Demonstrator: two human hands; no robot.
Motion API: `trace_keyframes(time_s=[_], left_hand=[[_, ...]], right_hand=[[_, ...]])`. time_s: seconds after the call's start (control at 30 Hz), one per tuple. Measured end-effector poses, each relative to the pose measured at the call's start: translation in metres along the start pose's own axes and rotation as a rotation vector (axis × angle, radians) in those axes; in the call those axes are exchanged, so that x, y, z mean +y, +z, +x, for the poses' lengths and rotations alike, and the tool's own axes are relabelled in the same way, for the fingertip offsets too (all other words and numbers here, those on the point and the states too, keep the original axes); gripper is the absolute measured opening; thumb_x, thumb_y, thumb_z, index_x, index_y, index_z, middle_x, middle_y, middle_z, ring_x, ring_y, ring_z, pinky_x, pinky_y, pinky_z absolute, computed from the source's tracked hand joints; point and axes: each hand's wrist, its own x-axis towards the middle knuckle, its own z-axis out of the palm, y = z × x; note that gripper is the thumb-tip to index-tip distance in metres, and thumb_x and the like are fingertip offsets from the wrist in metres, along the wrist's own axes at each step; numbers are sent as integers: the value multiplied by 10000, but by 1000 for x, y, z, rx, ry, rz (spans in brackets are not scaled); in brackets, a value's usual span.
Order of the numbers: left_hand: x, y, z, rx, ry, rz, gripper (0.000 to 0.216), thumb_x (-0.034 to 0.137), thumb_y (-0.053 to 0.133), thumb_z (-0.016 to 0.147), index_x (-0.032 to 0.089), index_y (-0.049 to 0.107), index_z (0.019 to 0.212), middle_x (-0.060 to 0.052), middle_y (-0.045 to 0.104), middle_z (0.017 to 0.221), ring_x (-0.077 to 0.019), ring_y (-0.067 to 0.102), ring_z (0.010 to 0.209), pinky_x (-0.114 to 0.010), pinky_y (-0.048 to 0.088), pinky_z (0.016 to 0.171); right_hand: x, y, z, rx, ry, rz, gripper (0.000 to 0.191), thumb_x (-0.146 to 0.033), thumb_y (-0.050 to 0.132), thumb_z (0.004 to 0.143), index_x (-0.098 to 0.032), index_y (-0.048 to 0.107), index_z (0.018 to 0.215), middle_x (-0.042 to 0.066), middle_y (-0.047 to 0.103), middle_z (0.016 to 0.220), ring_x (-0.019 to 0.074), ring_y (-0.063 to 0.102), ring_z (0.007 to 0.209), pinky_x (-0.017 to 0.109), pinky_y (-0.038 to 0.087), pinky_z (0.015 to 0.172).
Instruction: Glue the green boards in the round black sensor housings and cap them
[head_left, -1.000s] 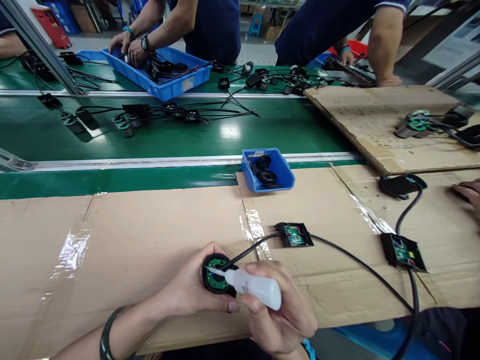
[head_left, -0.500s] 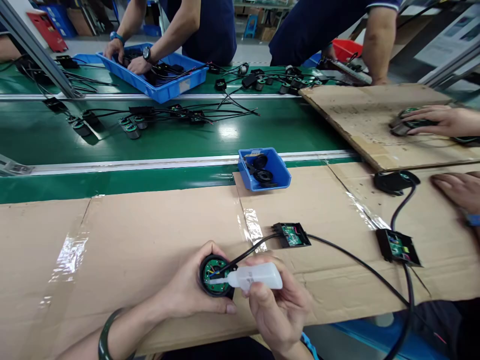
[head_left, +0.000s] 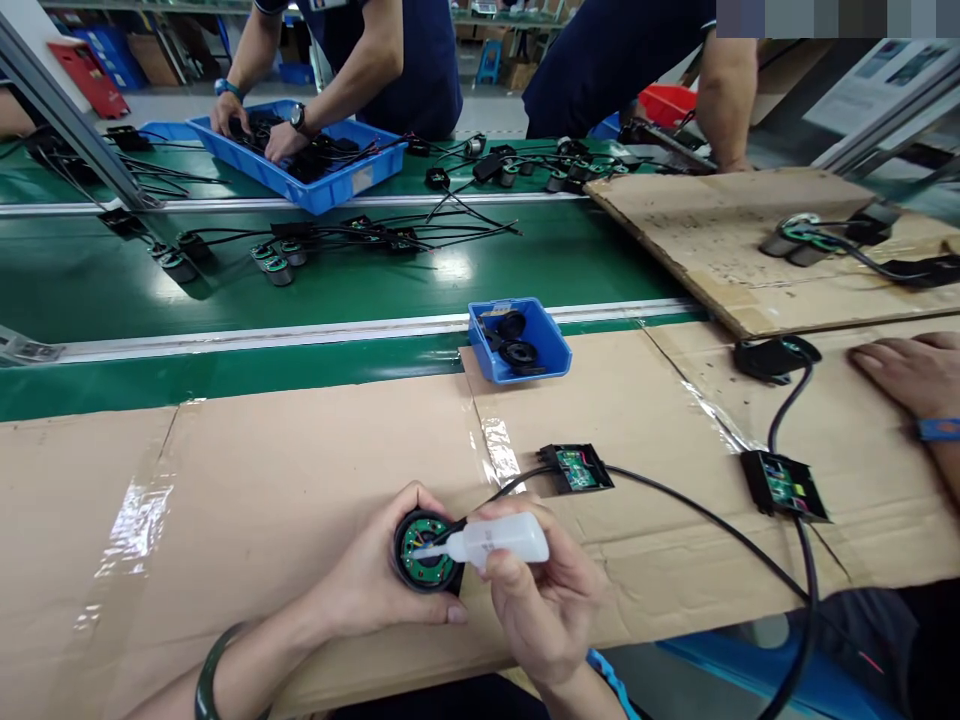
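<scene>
My left hand (head_left: 375, 580) is wrapped round a round black part with a green circuit board (head_left: 424, 552) that rests on the cardboard sheet (head_left: 262, 480). My right hand (head_left: 544, 605) grips a small white squeeze bottle (head_left: 499, 540) and its thin nozzle touches the green board. A black cable runs from the round part to an open black box with a green board (head_left: 577, 467) lying just to the right.
A small blue bin (head_left: 551, 340) with black round caps stands at the cardboard's far edge. A second cabled box (head_left: 784, 485) lies right, near another person's hand (head_left: 907, 372). Beyond, cabled parts ride a green conveyor (head_left: 337, 280); two people work at a blue tray (head_left: 330, 185).
The bottle has tipped from a slant to nearly level, nozzle still on the board. The neighbour's far hand has left the parts on the raised cardboard. The view has drifted slightly.
</scene>
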Motion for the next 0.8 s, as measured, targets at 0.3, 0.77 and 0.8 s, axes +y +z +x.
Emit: trace_keyframes(time_s=[0.3,0.77,0.8], left_hand=[[-1,-2,-2,191,115,359,413,144,707,643,179,520,1010,-38,558,1009,-208,531,926,-307,412,807],[-18,-14,16,396,154,858,503,368,855,649,176,540,990,-97,584,1069,-318,539,1010,-474,422,889],[-16,-14,14,387,136,854,499,350,852,646,175,540,995,-99,583,1076,-321,536,1019,-477,422,896]], right_hand=[[-12,5,86,160,149,332,269,-356,721,826,-170,597,976,46,669,870,106,649,623,257,583,605],[125,107,197,-200,281,-309,183,-152,656,851,-116,593,1019,45,633,998,165,612,900,386,505,900],[128,108,198,-217,275,-349,180,-156,656,862,-115,595,1026,45,633,1004,165,614,902,384,507,896]])
